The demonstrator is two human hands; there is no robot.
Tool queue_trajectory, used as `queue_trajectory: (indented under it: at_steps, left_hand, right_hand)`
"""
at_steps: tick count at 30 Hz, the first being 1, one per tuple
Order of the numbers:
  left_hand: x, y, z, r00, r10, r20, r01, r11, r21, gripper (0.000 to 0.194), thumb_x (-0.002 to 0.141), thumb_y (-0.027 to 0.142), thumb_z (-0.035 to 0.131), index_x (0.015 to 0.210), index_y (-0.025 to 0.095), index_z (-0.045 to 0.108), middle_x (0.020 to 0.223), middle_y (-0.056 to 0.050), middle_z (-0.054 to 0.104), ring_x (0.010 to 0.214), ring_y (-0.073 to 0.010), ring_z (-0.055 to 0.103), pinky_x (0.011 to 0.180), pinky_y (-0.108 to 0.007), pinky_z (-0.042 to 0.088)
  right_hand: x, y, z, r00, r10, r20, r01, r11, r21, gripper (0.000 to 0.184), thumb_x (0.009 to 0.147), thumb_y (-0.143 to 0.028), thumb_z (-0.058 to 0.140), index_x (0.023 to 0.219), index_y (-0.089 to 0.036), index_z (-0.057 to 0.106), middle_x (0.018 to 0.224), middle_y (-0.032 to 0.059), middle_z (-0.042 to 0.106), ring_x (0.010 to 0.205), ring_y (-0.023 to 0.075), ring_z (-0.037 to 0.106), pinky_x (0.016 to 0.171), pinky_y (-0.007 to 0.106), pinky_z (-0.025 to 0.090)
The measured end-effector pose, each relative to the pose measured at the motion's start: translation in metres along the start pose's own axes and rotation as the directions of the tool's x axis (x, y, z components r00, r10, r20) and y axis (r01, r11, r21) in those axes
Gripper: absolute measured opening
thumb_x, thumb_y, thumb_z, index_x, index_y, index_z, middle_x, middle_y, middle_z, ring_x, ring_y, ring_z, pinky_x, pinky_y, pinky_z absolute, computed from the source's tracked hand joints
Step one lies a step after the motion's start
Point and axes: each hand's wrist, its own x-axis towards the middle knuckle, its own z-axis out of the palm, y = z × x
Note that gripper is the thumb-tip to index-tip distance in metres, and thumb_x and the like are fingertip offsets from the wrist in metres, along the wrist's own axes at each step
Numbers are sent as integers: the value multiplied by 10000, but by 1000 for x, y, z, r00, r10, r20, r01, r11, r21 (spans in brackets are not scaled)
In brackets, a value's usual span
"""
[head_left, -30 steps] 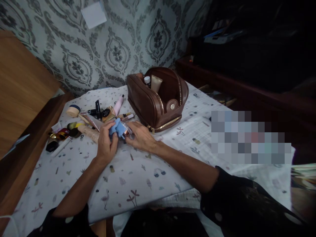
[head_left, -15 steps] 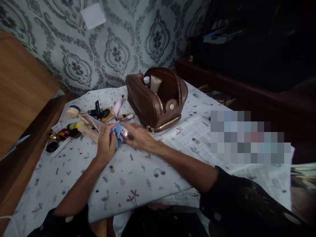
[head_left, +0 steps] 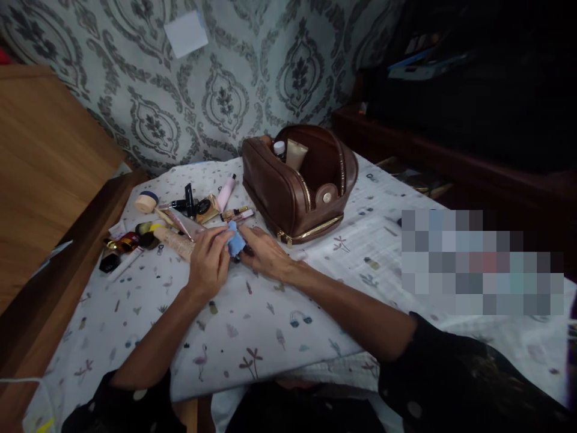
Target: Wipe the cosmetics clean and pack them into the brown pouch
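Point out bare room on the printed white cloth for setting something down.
Bare printed white cloth lies from the left hand and right hand to its near edge, and between the brown leather bag and the pixelated area. Crowded: left of the bag, from the slim pink tube to the beige jar with a dark lid.

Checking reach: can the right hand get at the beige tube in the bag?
Probably yes: the brown bag gapes open around the beige tube, though the right hand is busy at the blue cloth.
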Motion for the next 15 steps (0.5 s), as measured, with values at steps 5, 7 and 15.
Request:
queue_trajectory:
  at_steps: [5, 7, 15]
  left_hand:
    - [0, -9, 1, 981, -194, -18, 193, 980, -52, 274, 962, 165, 410, 1184, 188, 570, 1153, -103, 613, 1115, -216, 570, 1000, -417, 462]
    - [0, -11, 1, 975, -223, -23, 221, 973, -70, 266, 967, 175, 405, 1173, 192, 571, 1129, -97, 618, 1110, -214, 575, 993, -416, 469]
    - [-1, -8, 1, 994, -109, -24, 109, 994, 24, 295, 957, 173, 405, 1193, 186, 581, 1160, -117, 597, 1114, -233, 565, 994, -427, 468]
  right_hand:
    - [1, 2, 3, 997, 74, -36, -71, 995, 67, 443, 786, -123, 617, 1215, -153, 515, 978, 74, 626, 894, 205, 558, 777, 294, 437]
    - [2, 3, 4, 996, 79, -35, -76, 994, 84, 299, 776, -108, 619, 1066, -160, 569, 914, 56, 621, 849, 194, 553, 764, 286, 427]
    - [3, 2, 2, 990, 5, -142, 12, 993, 120, 158, 819, -190, 619, 973, -163, 601, 907, 62, 638, 848, 201, 557, 801, 317, 443]
